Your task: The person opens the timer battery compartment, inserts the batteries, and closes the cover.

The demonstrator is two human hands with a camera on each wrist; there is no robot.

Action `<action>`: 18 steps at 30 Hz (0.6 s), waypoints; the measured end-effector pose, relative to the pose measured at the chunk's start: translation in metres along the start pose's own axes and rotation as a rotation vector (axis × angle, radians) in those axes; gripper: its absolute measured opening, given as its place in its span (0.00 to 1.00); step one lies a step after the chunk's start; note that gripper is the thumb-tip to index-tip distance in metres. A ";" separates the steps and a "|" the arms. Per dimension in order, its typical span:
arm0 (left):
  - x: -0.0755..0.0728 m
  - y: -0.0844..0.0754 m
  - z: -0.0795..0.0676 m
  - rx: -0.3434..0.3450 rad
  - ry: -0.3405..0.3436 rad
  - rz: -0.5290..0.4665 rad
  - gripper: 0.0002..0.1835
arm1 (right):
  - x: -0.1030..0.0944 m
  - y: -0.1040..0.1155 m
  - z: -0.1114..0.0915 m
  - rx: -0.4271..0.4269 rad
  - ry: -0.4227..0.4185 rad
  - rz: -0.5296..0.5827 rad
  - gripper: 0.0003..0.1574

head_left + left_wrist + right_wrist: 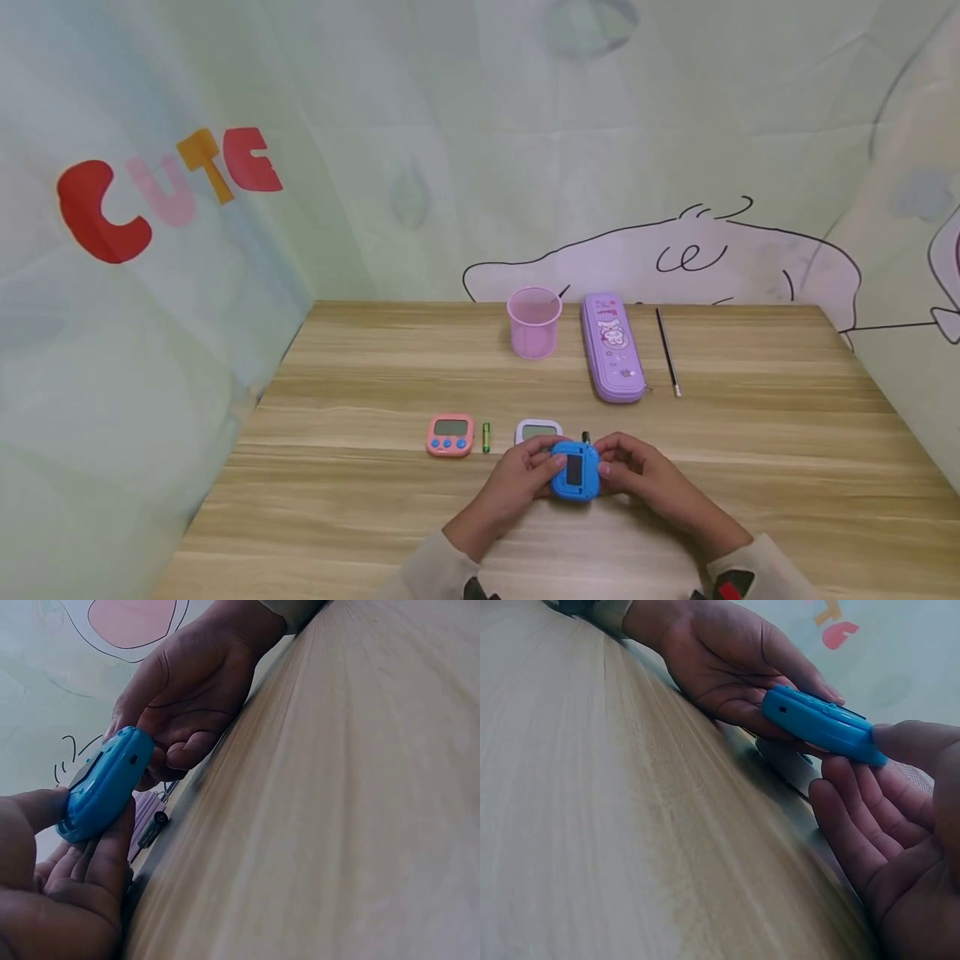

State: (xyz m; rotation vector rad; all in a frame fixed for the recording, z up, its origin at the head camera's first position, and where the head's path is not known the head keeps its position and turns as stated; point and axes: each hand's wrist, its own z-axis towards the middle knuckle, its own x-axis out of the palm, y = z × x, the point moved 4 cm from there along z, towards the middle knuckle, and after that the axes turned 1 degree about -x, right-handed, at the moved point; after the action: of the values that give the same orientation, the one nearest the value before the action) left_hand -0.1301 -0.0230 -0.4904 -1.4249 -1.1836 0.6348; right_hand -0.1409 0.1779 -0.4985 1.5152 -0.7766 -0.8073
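Both hands hold a blue digital timer a little above the table, its back turned up and a dark rectangular panel on that back. At its left side my left hand grips it, thumb on top and fingers beneath. My right hand pinches the right edge between thumb and fingers. In the left wrist view the timer is tilted between the two hands. Just behind it lies a white timer, partly covered by the left hand. A dark-ended battery lies beyond the blue timer.
To the left are a pink timer with blue buttons and a green battery. Farther back stand a pink translucent cup, a purple pencil case and a black pencil. A printed curtain hangs behind the wooden table.
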 end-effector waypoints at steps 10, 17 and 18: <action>0.001 0.001 0.001 0.012 0.016 -0.008 0.21 | 0.001 0.001 -0.001 -0.021 0.020 -0.009 0.21; -0.001 0.003 0.001 0.012 0.013 0.025 0.22 | 0.001 0.000 0.000 -0.047 0.012 -0.022 0.19; -0.001 0.003 0.001 0.013 0.013 0.027 0.22 | 0.001 0.000 0.000 -0.050 0.010 -0.022 0.19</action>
State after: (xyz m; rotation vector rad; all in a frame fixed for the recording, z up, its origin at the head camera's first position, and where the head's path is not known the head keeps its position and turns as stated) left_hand -0.1310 -0.0233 -0.4935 -1.4342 -1.1497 0.6496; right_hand -0.1402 0.1774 -0.4983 1.4849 -0.7284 -0.8285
